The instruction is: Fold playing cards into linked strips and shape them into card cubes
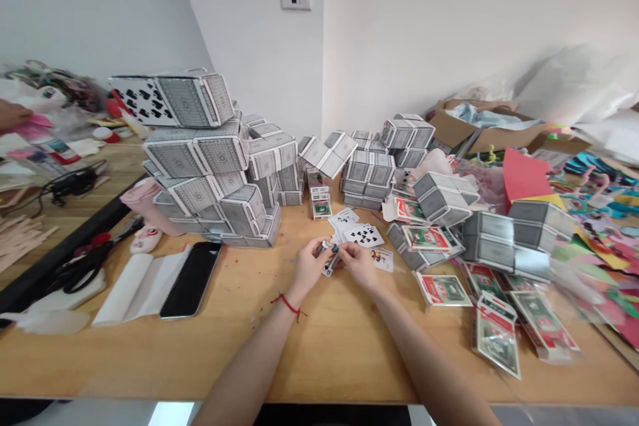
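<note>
Both my hands meet over the middle of the wooden table. My left hand (310, 265) wears a red string bracelet and pinches a playing card (328, 269). My right hand (358, 265) closes its fingertips on the same card from the other side. Part of that card is covered by my fingers. Just beyond my hands lie loose playing cards (363, 235), spades among them, and a card with a coloured picture (382, 259). A green and white card box (321, 205) stands farther back.
Stacked blocks folded from playing cards (197, 196) rise at left; more card blocks (367, 173) stand at the back and right. Red and green card boxes (446, 290) lie at right. A black phone (192, 279), paper roll (127, 289) and scissors (90, 266) lie at left.
</note>
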`<state>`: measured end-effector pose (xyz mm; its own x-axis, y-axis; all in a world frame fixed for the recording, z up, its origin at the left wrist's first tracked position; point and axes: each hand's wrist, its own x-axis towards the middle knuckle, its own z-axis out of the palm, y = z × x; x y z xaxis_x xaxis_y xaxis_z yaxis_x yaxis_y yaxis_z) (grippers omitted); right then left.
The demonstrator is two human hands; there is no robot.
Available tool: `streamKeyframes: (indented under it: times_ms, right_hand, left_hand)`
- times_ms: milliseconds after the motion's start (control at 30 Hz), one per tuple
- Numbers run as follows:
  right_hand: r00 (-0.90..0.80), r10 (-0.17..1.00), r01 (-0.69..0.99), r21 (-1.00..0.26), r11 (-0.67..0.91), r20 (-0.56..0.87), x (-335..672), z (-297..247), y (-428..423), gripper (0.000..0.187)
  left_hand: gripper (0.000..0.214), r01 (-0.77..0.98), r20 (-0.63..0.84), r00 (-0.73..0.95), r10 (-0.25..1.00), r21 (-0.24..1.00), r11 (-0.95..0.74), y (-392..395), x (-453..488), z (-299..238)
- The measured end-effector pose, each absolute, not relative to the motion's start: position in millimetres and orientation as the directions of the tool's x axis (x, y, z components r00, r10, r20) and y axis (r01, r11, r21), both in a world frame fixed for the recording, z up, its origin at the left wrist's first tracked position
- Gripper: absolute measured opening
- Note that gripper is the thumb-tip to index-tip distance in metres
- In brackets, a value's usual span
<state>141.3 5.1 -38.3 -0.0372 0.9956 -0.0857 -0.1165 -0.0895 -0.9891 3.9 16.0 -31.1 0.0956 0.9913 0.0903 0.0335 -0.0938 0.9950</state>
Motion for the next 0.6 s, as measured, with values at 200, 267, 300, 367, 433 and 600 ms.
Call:
streamKeyframes:
  times_ms: [200,267,300,367,433,600]
  right_hand:
    - [-0.173,0.982,-0.262,-0.957,-0.122,-0.078,142,-29,3,0.031]
    - [-0.162,0.983,-0.268,-0.955,-0.124,-0.082,142,-30,3,0.03]
    - [-0.151,0.985,-0.26,-0.958,-0.122,-0.084,142,-31,3,0.029]
    - [-0.119,0.99,-0.229,-0.968,-0.107,-0.081,141,-32,1,0.028]
    - [-0.097,0.994,-0.163,-0.984,-0.067,-0.052,140,-32,-1,0.026]
    - [-0.102,0.994,-0.035,-0.999,0.031,0.035,136,-28,-5,0.021]
  left_hand:
    - [0.027,-0.131,-0.065,0.086,0.994,0.988,0.076,19,3,-30]
    - [0.027,-0.198,-0.103,0.08,0.991,0.973,0.117,18,3,-29]
    - [0.026,-0.225,-0.119,0.071,0.99,0.965,0.132,18,4,-29]
    - [0.022,-0.26,-0.147,0.048,0.988,0.953,0.155,18,4,-28]
    - [0.02,-0.269,-0.169,0.042,0.985,0.947,0.174,19,3,-27]
    - [0.018,-0.186,-0.192,0.107,0.976,0.96,0.209,22,-6,-22]
